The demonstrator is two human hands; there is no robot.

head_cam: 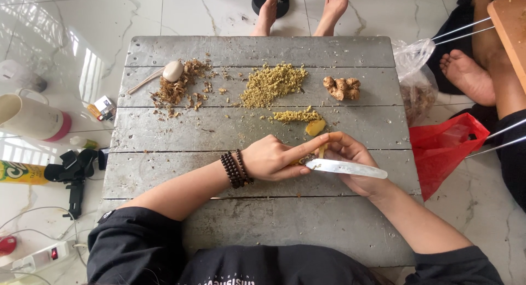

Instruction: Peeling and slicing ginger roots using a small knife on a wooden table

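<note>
My left hand (276, 158) rests on the grey wooden board (164, 170), its index finger stretched out and pressing a small yellow ginger piece (323, 149). A dark bead bracelet circles that wrist. My right hand (350, 161) grips a knife (346, 167) with a pale wide blade lying across the fingers, its edge by the ginger piece. Just beyond the hands lie a peeled ginger chunk (315, 127) and a strip of chopped ginger (296, 116).
Farther back on the board: a big pile of minced ginger (272, 83), a whole ginger root (342, 88), brown peelings (178, 87) with a pale spoon (171, 71). A red bag (444, 148) and clear plastic bag (416, 77) lie right. Another person's bare feet (301, 13) are beyond. A cup (30, 118), cables at left.
</note>
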